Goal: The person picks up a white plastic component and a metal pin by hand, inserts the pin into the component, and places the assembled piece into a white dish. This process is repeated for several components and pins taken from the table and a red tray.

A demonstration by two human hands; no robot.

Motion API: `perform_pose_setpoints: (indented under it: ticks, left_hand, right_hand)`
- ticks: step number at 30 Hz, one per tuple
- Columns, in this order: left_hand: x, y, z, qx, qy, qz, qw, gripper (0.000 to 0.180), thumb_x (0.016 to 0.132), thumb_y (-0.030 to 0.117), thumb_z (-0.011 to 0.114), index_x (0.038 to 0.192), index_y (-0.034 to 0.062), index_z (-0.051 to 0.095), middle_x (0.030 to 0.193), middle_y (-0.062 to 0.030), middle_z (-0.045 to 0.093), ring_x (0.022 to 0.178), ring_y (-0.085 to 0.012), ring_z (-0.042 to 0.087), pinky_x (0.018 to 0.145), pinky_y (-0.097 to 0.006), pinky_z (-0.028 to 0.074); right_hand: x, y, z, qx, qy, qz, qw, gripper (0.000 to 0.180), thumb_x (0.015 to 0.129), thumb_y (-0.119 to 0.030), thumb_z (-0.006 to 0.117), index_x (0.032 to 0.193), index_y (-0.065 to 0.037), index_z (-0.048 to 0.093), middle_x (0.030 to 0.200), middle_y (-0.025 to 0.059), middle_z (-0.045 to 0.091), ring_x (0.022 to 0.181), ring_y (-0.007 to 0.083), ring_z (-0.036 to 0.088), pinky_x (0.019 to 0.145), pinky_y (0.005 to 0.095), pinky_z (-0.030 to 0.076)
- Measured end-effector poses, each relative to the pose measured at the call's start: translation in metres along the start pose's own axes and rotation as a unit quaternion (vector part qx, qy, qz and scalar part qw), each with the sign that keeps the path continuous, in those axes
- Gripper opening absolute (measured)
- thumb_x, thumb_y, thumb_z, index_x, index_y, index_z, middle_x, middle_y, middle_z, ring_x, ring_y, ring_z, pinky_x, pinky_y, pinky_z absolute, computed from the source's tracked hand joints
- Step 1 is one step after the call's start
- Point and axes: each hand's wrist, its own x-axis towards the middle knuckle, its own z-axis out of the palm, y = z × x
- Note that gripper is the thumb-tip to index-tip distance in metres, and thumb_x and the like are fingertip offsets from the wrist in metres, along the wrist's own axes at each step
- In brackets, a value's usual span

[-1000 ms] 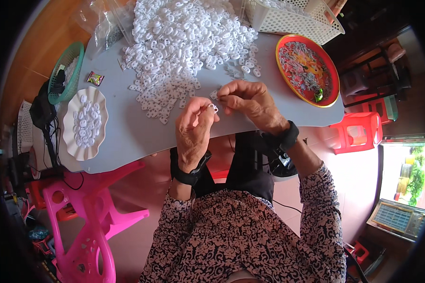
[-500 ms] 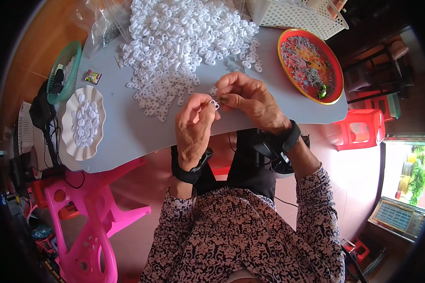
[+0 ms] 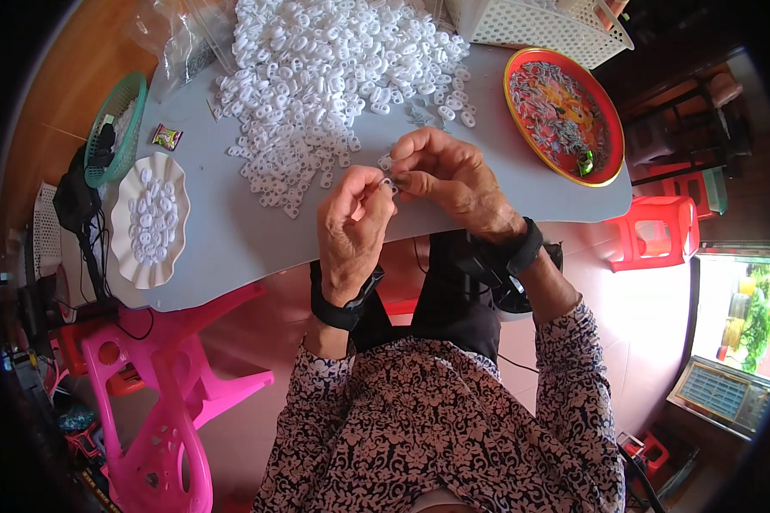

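Note:
Over the table's near edge, my left hand pinches a small white plastic piece with holes between thumb and fingertips. My right hand meets it from the right, thumb and forefinger pressed together at the piece; whatever they grip is too small to make out. Beyond both hands spreads a large heap of similar white pieces, with flatter ones lying at its near side. A few small grey bits lie just beyond my right hand.
On the grey table, a scalloped white dish holds white pieces at left, near a green basket and a small wrapped packet. At right stands a red tray of grey bits; a white perforated basket is behind.
My right thumb and forefinger have closed in on the white piece, which now shows less between the fingertips. Both hands otherwise stay nearly in place.

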Motion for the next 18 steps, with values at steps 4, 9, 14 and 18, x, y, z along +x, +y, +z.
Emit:
perform_pose_setpoints:
  ticks: [4, 9, 14, 18]
  left_hand:
    - [-0.001, 0.002, 0.000, 0.035, -0.006, 0.004, 0.999, 0.004, 0.086, 0.004, 0.053, 0.086, 0.0007, 0.054, 0.072, -0.0008, 0.053, 0.064, -0.0074, 0.051, 0.058, -0.022, 0.042]
    - [-0.002, 0.000, 0.000, -0.019, -0.020, 0.005, 1.000, 0.006, 0.088, 0.006, 0.054, 0.087, -0.0003, 0.055, 0.073, -0.0017, 0.055, 0.066, -0.0075, 0.053, 0.059, -0.022, 0.043]
    - [-0.002, -0.003, -0.004, -0.051, -0.078, 0.014, 0.996, 0.007, 0.087, 0.005, 0.057, 0.088, -0.0015, 0.056, 0.076, -0.0026, 0.057, 0.068, -0.0079, 0.054, 0.061, -0.022, 0.044]
    - [-0.003, -0.004, -0.002, -0.060, -0.065, 0.005, 0.996, 0.006, 0.086, 0.003, 0.058, 0.089, -0.0016, 0.056, 0.075, -0.0021, 0.057, 0.068, -0.0076, 0.054, 0.061, -0.022, 0.044]
  right_hand:
    - [0.000, 0.005, -0.001, 0.038, -0.024, -0.043, 0.998, 0.022, 0.085, -0.004, 0.063, 0.105, -0.002, 0.055, 0.090, 0.0009, 0.060, 0.084, 0.0078, 0.056, 0.078, 0.0223, 0.046]
    - [-0.004, -0.004, -0.005, -0.080, -0.010, 0.009, 0.997, 0.017, 0.087, -0.014, 0.063, 0.096, 0.000, 0.061, 0.087, 0.0008, 0.063, 0.079, 0.0060, 0.055, 0.072, 0.0214, 0.045]
    - [-0.006, -0.002, -0.005, -0.093, -0.010, -0.033, 0.995, 0.018, 0.087, -0.017, 0.063, 0.094, 0.000, 0.062, 0.083, -0.0005, 0.063, 0.077, 0.0042, 0.053, 0.069, 0.0213, 0.045]
    - [-0.008, -0.006, -0.002, -0.133, -0.014, -0.030, 0.991, 0.017, 0.088, -0.017, 0.063, 0.092, -0.001, 0.062, 0.081, -0.0009, 0.063, 0.077, 0.0036, 0.053, 0.069, 0.0213, 0.045]
